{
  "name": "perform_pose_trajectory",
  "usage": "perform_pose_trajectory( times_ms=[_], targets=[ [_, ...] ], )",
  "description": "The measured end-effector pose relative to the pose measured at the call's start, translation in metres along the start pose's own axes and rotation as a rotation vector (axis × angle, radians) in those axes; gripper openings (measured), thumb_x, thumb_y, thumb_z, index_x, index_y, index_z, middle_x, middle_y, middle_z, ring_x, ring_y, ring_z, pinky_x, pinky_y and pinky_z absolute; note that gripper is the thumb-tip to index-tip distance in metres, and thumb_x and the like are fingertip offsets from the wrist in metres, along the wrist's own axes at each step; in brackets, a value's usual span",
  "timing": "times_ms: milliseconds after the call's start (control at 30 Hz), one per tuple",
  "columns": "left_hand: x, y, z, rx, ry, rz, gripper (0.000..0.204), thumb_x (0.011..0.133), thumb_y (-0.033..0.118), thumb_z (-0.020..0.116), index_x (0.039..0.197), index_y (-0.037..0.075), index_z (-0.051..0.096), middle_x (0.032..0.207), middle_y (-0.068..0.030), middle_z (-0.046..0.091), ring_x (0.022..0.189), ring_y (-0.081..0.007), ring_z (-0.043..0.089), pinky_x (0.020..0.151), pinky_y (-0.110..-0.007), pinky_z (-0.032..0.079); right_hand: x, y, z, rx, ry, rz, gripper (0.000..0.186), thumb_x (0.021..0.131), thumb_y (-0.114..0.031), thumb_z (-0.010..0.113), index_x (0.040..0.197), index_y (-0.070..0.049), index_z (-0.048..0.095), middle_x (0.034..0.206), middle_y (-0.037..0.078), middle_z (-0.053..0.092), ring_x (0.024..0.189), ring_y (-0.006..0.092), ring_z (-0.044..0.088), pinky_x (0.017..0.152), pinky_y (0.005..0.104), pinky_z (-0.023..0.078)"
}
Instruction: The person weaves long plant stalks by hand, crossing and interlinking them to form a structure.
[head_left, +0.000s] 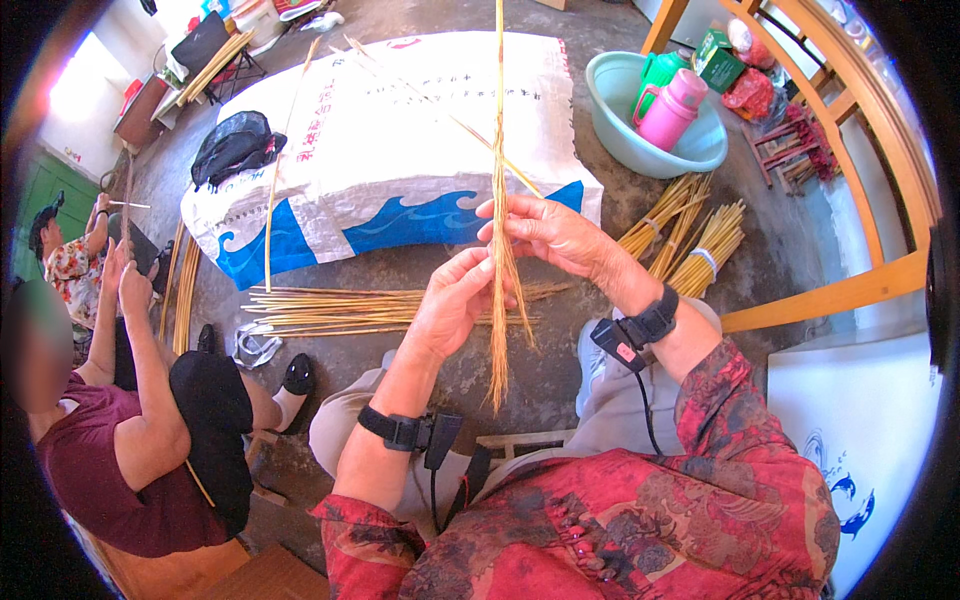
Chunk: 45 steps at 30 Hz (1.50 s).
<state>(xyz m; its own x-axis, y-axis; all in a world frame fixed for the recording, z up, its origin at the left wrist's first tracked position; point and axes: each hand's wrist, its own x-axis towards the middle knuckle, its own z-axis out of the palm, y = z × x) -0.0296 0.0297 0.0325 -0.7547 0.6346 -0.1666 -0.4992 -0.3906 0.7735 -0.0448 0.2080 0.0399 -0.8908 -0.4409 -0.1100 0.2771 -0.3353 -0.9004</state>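
Note:
Upright in front of me stands a long straw-coloured plant stalk (499, 110), its lower end spreading into loose, brush-like strands. My right hand (548, 235) pinches it where the strands begin to fan out. Just below and to the left, my left hand (458, 298) has its thumb and fingers closed on the same strands. The frayed tips hang down below both hands. On the floor beyond my hands lies a loose row of similar stalks (350, 312). Several tied bundles of stalks (708, 245) lie to the right.
A white sheet with blue waves (400, 228) bears a black plastic bag (232, 150) and several single stalks. At the far right, a pale blue basin (605, 110) holds a pink thermos (672, 112) and a green one. A wooden frame (840, 292) stands right; two people sit left, one close by (115, 455).

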Motion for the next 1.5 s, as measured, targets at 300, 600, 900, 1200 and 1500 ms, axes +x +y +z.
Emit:
perform_pose_trajectory(
  times_ms=[300, 600, 900, 1200, 1500],
  targets=[
    [0.004, -0.004, -0.004, 0.488, 0.26, 0.202, 0.012, 0.079, 0.009, 0.059, 0.087, 0.002, 0.054, 0.077, 0.0008, 0.055, 0.069, -0.0037, 0.049, 0.061, -0.019, 0.041, -0.004, -0.004, 0.001, -0.046, 0.077, 0.101, 0.031, 0.083, -0.018, 0.049, 0.112, -0.005, 0.048, 0.092, 0.005, 0.055, 0.079, 0.0134, 0.057, 0.071, 0.028, 0.048],
    [0.003, -0.004, -0.001, 0.569, 0.258, 0.213, 0.017, 0.078, 0.012, 0.061, 0.088, 0.003, 0.052, 0.077, 0.0017, 0.053, 0.069, -0.0046, 0.049, 0.062, -0.018, 0.041, -0.003, 0.003, 0.001, -0.098, 0.086, 0.041, 0.027, 0.081, -0.013, 0.052, 0.106, -0.001, 0.05, 0.089, 0.006, 0.055, 0.077, 0.0141, 0.057, 0.068, 0.0263, 0.05],
    [0.003, -0.006, -0.006, 0.625, 0.202, 0.185, 0.01, 0.082, 0.011, 0.055, 0.083, 0.001, 0.051, 0.073, 0.0015, 0.053, 0.068, -0.0035, 0.048, 0.06, -0.018, 0.04, -0.003, 0.002, 0.0, -0.133, 0.086, 0.054, 0.024, 0.08, -0.009, 0.049, 0.102, -0.001, 0.05, 0.085, 0.004, 0.055, 0.073, 0.0123, 0.057, 0.065, 0.0262, 0.05],
    [0.001, -0.005, -0.005, 0.591, 0.152, 0.15, 0.007, 0.083, 0.009, 0.052, 0.083, 0.002, 0.052, 0.07, 0.003, 0.052, 0.062, -0.0033, 0.047, 0.056, -0.018, 0.04, -0.003, 0.006, 0.0, -0.155, 0.095, 0.055, 0.02, 0.079, -0.011, 0.051, 0.097, -0.003, 0.051, 0.084, 0.003, 0.054, 0.072, 0.0118, 0.057, 0.065, 0.0262, 0.049],
    [0.002, -0.004, -0.006, 0.681, 0.17, 0.104, 0.006, 0.081, 0.007, 0.053, 0.081, 0.001, 0.051, 0.07, 0.0009, 0.053, 0.061, -0.0052, 0.05, 0.056, -0.02, 0.043, -0.003, 0.006, 0.001, -0.155, 0.081, 0.094, 0.02, 0.078, -0.012, 0.052, 0.096, -0.004, 0.051, 0.085, 0.003, 0.054, 0.075, 0.0132, 0.057, 0.066, 0.0279, 0.049]
  ],
)
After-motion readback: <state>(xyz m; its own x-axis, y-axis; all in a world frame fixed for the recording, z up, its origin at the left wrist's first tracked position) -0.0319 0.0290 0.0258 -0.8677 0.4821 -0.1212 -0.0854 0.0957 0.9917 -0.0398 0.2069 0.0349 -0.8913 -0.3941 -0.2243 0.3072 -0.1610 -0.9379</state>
